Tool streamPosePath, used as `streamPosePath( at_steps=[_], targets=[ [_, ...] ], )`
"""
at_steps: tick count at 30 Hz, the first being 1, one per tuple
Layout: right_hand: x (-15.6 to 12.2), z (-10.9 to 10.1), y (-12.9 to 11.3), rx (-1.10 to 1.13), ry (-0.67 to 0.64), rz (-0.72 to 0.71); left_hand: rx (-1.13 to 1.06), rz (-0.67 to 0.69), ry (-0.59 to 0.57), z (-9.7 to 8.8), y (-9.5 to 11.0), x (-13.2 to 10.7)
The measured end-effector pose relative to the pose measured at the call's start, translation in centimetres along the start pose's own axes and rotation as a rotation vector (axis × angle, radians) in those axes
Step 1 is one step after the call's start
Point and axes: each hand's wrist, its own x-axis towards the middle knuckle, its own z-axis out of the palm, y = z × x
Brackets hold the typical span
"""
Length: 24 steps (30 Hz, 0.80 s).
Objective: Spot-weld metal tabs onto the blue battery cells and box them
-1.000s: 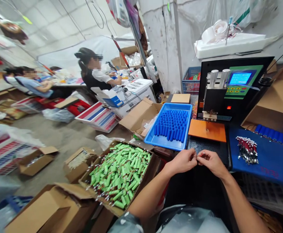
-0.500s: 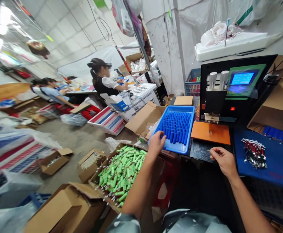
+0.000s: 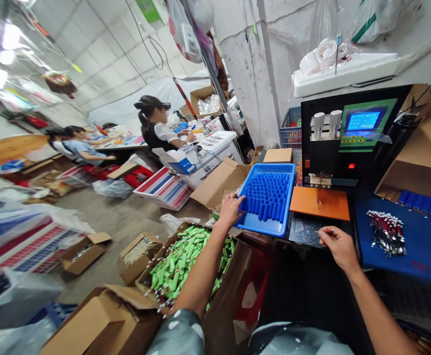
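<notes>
My left hand is at the left rim of a blue plastic tray, its fingers curled over the edge. Many blue cylindrical cells stand upright in rows inside this tray. Over the front edge of the black worktop, my right hand has thumb and fingertips pinched together; whatever is between them is too small to make out. An orange plate lies just beyond it, beneath the head of a black machine with a lit screen.
Red-and-white wire leads are bunched on the blue mat at right, near a carton with blue cells. Left and below, an open box holds green wired packs. A co-worker sits at a table further back.
My left hand has drawn back left from over the tray's near corner to its left rim. My right hand keeps its pinch in nearly the same place. The view has shifted slightly.
</notes>
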Motion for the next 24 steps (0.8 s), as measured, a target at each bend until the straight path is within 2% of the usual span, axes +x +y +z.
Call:
streamPosePath(
  at_steps=[6,12,15,17,19,22,24],
  targets=[
    [-0.1,0.2,0.1,0.002,0.000,0.002,-0.058,0.068,0.064,-0.2,0.0,-0.3],
    [0.0,0.1,-0.4,0.030,0.008,0.001,-0.380,0.066,0.035,0.3,-0.1,-1.6],
    [-0.2,0.0,-0.9,0.052,0.026,0.001,-0.570,0.038,0.118,0.0,1.0,-2.3],
    [-0.3,-0.2,-1.1,0.066,0.038,-0.002,-0.688,0.006,0.235,-0.9,2.6,-2.7],
    [-0.4,-0.4,-1.1,0.081,0.052,-0.003,-0.746,0.029,0.302,-2.3,5.0,-2.8],
    [-0.4,-0.7,-1.2,0.113,0.073,-0.006,-0.854,0.147,0.283,-4.2,9.5,-2.1],
    [-0.5,-0.9,-1.2,0.133,0.078,-0.009,-0.986,0.155,0.263,-4.9,12.7,-1.1]
  ],
)
